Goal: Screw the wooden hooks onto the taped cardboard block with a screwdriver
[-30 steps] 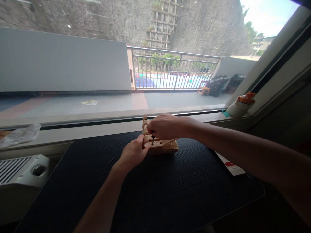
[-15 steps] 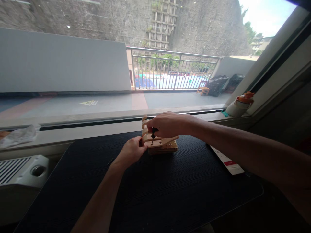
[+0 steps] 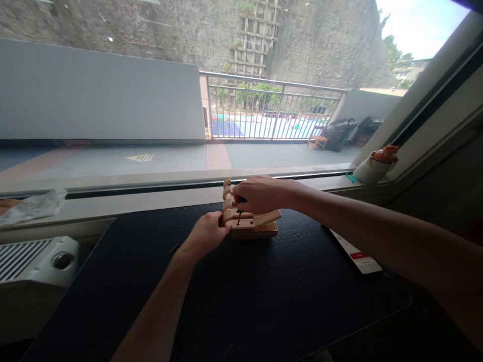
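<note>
A light wooden piece [image 3: 247, 222] with curved prongs at its left end rests on a rough wooden block [image 3: 254, 233] near the table's far edge. My left hand [image 3: 208, 230] is closed on the near left end of the wooden piece, thumb and fingers pinching it. Above it, my right hand [image 3: 256, 195] is wrapped round the dark handle of a screwdriver [image 3: 239, 215]. The shaft points down, its tip at a hole in the wooden piece. A second hole shows to the right of the tip. My right hand hides part of the prongs.
The dark table [image 3: 241, 296] lies under the work, with a small thin dark piece [image 3: 174, 248] on it. A white and red card [image 3: 360, 256] lies under my right forearm. On the sill stand a bottle [image 3: 377, 165] and a clear plastic bag [image 3: 35, 206]. A white heater [image 3: 41, 259] is at left.
The whole view has shifted slightly, so everything sits a little further right. Both hands keep their holds, and my right hand has turned slightly on the screwdriver.
</note>
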Available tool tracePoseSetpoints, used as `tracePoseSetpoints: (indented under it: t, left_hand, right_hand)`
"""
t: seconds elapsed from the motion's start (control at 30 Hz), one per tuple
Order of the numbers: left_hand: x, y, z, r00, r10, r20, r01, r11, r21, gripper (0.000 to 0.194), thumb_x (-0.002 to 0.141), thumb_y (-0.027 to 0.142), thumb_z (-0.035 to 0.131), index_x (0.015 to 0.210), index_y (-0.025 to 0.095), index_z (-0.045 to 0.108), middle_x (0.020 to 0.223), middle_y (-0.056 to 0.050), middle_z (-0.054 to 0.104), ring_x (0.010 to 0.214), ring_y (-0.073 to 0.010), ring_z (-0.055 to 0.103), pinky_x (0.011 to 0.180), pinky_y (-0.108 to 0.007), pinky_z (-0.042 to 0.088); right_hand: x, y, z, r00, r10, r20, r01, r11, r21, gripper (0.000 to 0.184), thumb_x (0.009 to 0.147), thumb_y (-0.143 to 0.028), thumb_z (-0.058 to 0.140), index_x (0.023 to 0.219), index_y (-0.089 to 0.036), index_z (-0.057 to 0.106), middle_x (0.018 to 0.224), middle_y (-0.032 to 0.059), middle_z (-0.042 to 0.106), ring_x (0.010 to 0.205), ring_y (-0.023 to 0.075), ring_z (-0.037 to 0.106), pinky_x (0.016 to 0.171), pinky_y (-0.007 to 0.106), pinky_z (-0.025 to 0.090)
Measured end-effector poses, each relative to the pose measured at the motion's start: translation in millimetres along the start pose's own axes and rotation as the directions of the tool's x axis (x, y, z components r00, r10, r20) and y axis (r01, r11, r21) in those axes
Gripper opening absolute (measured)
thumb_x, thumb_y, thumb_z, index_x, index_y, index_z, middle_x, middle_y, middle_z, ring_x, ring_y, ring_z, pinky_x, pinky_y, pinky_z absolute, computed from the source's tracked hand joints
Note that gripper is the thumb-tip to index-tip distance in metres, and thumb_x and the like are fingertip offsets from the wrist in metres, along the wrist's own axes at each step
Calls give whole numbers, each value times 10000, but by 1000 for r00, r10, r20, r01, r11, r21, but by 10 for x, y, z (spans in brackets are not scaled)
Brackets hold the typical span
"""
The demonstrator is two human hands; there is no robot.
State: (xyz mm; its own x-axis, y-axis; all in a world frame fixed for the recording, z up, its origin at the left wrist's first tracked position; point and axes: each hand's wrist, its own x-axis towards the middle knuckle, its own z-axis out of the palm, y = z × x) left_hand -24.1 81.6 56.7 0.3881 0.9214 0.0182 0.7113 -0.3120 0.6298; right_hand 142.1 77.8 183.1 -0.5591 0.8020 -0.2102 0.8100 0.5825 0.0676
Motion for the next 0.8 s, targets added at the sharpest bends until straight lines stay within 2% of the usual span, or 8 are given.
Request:
tracePoseSetpoints:
  t: [0.13, 0.3, 0.43, 0.57, 0.73, 0.8]
  left_hand:
    - [-1, -9, 15, 1000, 12, 3, -12, 1000, 0, 256, 780, 383, 517, 832, 161, 632, 716, -25, 650, 604, -141, 553, 561, -231, 371]
    - [20, -19, 30, 1000, -3, 0, 3, 1000, 22, 237, 767, 372, 529, 825, 162, 623, 733, -33, 654, 618, -148, 561, 561, -233, 365]
    - [14, 16, 12, 1000, -14, 1, 14, 999, 44, 232, 764, 368, 528, 815, 164, 626, 725, -40, 649, 619, -155, 559, 560, -240, 359]
    - [1, 55, -6, 1000, -29, 0, 29, 997, 64, 234, 767, 367, 522, 795, 159, 626, 692, -44, 639, 595, -158, 553, 547, -247, 350]
    - [-7, 72, -8, 999, -32, 2, 31, 997, 75, 241, 771, 368, 522, 828, 158, 627, 726, -51, 653, 624, -165, 575, 561, -245, 359]
    - [-11, 68, -7, 1000, -28, 3, 27, 997, 77, 246, 774, 369, 519, 852, 162, 627, 752, -52, 660, 647, -167, 585, 572, -242, 365]
  right_hand:
    - [-62, -57, -60, 1000, -20, -15, 19, 997, -70, 309, 765, -247, 501, 1049, -229, 622, 889, 48, 654, 672, 129, 507, 542, 246, 261]
    - [-50, -104, -51, 996, -84, 19, 86, 992, -95, 229, 783, -215, 477, 931, -188, 651, 841, 66, 644, 650, 119, 491, 534, 243, 251]
    - [27, -51, 28, 999, -42, 4, 42, 997, -63, 246, 800, -286, 469, 900, -162, 656, 809, 74, 643, 629, 125, 490, 533, 253, 261]
    - [46, 11, 68, 999, 12, -47, -11, 1000, 7, 313, 815, -354, 444, 983, -183, 646, 821, 76, 652, 641, 137, 518, 531, 257, 270]
    - [-33, -29, -42, 999, 28, -26, -29, 999, -41, 375, 802, -361, 478, 1125, -205, 588, 935, 79, 657, 737, 165, 556, 547, 259, 283]
    - [-53, -56, -81, 1000, 11, -24, -13, 998, -60, 336, 804, -329, 480, 1096, -215, 602, 943, 63, 659, 733, 153, 551, 553, 258, 281]
